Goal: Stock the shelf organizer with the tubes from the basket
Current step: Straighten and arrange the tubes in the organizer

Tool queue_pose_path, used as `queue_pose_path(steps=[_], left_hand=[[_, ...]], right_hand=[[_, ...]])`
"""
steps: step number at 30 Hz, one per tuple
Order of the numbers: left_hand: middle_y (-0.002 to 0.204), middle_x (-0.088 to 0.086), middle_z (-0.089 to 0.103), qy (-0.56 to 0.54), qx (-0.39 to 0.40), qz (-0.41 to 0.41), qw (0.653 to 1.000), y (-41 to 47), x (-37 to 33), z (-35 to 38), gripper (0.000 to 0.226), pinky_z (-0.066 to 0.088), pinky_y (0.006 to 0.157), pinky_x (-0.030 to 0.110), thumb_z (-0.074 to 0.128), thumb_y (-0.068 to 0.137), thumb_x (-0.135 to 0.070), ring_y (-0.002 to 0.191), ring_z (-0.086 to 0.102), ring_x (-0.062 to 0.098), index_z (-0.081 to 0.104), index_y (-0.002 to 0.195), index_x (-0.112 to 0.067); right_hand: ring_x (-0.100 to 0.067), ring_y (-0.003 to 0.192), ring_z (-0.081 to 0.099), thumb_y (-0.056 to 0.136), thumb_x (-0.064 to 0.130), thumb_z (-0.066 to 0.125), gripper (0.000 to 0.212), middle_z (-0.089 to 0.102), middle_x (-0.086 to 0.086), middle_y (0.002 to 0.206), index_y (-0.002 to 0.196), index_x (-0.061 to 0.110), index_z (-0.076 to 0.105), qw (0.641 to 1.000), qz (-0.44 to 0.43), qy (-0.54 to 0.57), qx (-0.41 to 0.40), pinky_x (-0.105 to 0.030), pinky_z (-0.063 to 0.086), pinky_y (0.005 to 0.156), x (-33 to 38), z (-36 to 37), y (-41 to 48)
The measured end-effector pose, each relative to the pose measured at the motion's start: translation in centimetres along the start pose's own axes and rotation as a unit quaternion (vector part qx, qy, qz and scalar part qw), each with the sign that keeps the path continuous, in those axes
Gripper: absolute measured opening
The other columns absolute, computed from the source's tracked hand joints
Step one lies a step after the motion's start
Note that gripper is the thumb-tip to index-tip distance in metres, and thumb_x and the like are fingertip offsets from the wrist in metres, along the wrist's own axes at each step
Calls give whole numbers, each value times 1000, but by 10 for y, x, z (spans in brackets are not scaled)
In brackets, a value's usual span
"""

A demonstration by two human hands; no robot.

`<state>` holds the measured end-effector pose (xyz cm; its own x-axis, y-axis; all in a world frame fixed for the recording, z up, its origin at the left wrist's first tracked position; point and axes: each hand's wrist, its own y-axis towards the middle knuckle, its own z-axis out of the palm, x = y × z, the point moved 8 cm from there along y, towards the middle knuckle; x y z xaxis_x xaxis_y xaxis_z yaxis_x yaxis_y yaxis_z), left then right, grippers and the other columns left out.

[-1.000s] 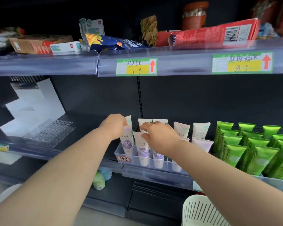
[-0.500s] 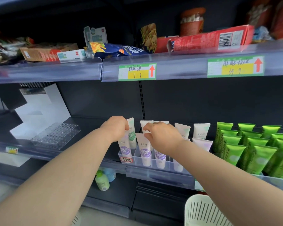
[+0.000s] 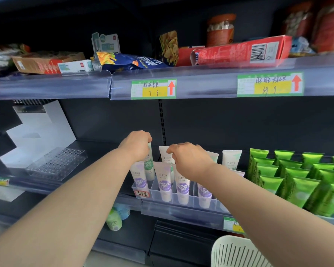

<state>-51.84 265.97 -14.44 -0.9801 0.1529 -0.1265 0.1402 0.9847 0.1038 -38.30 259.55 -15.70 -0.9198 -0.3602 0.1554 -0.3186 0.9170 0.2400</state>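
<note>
Filling the organizer (image 3: 193, 199), tubes (image 3: 165, 182) stand upright; left hand (image 3: 135, 145) pinches a green-labelled tube (image 3: 149, 166), right hand (image 3: 189, 160) hides its grip.

A dark shelf unit fills the view, its charcoal back panel (image 3: 229, 124) split by a slotted upright (image 3: 163, 120). The upper shelf's clear rail (image 3: 46, 86) bears two green-yellow labels (image 3: 153, 89); above sit a snack bag (image 3: 131, 61), a red box (image 3: 239, 53) and a jar (image 3: 221, 29). White card stands (image 3: 39, 135) lean at left.
</note>
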Motion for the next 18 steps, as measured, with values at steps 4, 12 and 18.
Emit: queue_pose_path(steps=[4, 12, 18], left_hand=[[128, 7, 57, 15, 5, -27, 1000, 15, 9, 7, 43, 49, 83, 34, 55, 92, -3, 112, 56, 26, 54, 133, -16], [108, 9, 62, -52, 16, -79, 995, 31, 19, 23, 34, 44, 65, 30, 48, 84, 1, 90, 60, 28, 72, 103, -15], [106, 9, 64, -85, -22, -74, 993, 32, 17, 27, 37, 50, 71, 32, 48, 83, 2, 89, 62, 29, 72, 99, -20]], right_hand=[[-22, 115, 51, 92, 7, 45, 44, 59, -2, 124, 133, 22, 47, 1000, -6, -2, -9, -35, 38, 88, -1, 1, 13], [-22, 112, 50, 83, -3, 48, 52, 59, -3, 118, 130, 20, 49, 1000, 21, 0, -21, -32, 36, 86, -9, 6, 38], [-21, 116, 45, 89, 7, 54, 39, 60, -1, 114, 125, 21, 53, 997, 30, -60, -41, -32, 31, 83, -8, 17, 53]])
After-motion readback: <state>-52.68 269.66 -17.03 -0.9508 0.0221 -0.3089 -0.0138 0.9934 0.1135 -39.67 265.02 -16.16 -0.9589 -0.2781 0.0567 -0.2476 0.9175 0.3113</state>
